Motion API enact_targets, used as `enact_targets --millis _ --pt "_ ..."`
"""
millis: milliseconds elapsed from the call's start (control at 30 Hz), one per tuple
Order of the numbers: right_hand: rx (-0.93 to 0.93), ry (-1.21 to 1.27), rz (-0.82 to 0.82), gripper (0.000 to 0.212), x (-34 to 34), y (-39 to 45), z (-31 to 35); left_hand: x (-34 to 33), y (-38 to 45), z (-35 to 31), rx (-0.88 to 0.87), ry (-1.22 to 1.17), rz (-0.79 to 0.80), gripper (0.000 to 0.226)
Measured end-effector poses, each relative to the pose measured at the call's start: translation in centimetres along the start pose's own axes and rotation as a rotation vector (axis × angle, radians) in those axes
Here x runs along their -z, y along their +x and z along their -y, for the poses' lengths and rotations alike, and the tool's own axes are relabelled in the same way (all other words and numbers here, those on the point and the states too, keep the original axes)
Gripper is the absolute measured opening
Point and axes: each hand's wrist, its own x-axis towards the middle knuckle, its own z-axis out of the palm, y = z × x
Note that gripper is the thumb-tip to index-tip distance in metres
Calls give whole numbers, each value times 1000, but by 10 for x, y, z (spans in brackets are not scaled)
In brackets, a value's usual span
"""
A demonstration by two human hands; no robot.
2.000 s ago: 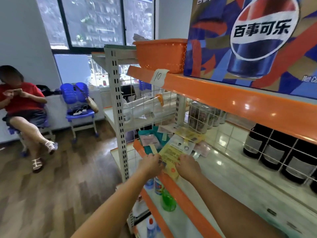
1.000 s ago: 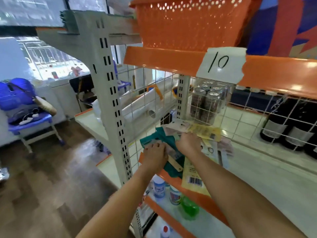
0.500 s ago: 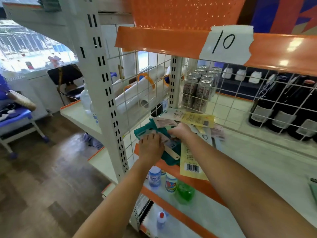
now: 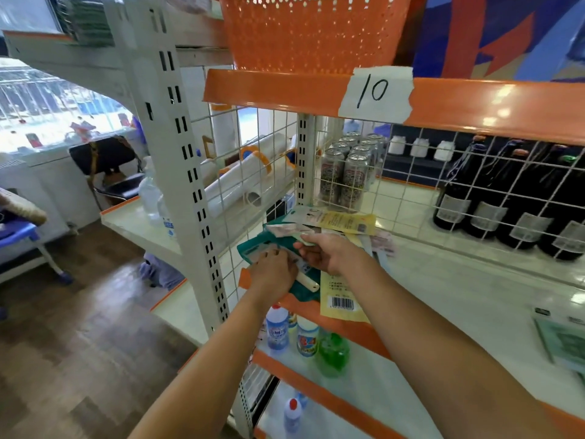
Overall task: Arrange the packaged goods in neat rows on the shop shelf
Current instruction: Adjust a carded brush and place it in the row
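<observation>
Orange-edged metal shelving (image 4: 285, 90) with white wire-grid dividers fills the view; wood-pattern flooring (image 4: 79, 343) lies at lower left; a paper label marked "10" (image 4: 375, 93) is taped to the upper shelf edge, directly below an orange perforated basket (image 4: 310, 33). Task items: a loose pile of flat packaged goods occupies the left end of the middle shelf (image 4: 474, 296), against the grid divider. Pile contents: a teal packet (image 4: 253, 247) at the left, partly under the left hand; a yellow packet with a printed barcode (image 4: 342, 299), overhanging the front edge of the shelf; a second yellow printed packet (image 4: 343, 221) lying flat at the rear of the pile; a pinkish packet (image 4: 384, 242) to the right, blurred, detail unreadable. Packets overlap at differing angles; no row is formed. Left hand (image 4: 273, 274): palm down, fingers curled onto the teal packet, pressing it to the shelf; a cream strip (image 4: 307, 282) projects from beneath it. Right hand (image 4: 326, 251): thumb and fingers pinch a thin pale packet (image 4: 305, 239), raised slightly above the pile. Behind the rear grid: beverage cans (image 4: 346, 172) in rows; dark bottles (image 4: 493, 191) with grey labels further right. On the shelf below: small plastic bottles (image 4: 278, 331) and a green bottle (image 4: 332, 351), standing just beside one another. White rolls (image 4: 240, 182) lie on the adjoining shelf at left.
</observation>
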Motion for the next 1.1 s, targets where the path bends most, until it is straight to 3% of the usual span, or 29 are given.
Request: enact_targets --millis 433,800,933,1100 --pt "60 195 -7 8 60 -55 -26 -17 -13 -59 -106 -40 27 41" --pt "113 248 -105 16 142 -137 -32 -38 -45 -161 -291 -118 54 44" --pt "135 248 -184 12 176 -168 -44 -49 -71 -198 -350 -98 29 36" --pt "142 290 -266 7 207 -200 -67 -66 -99 -224 -337 -193 141 34"
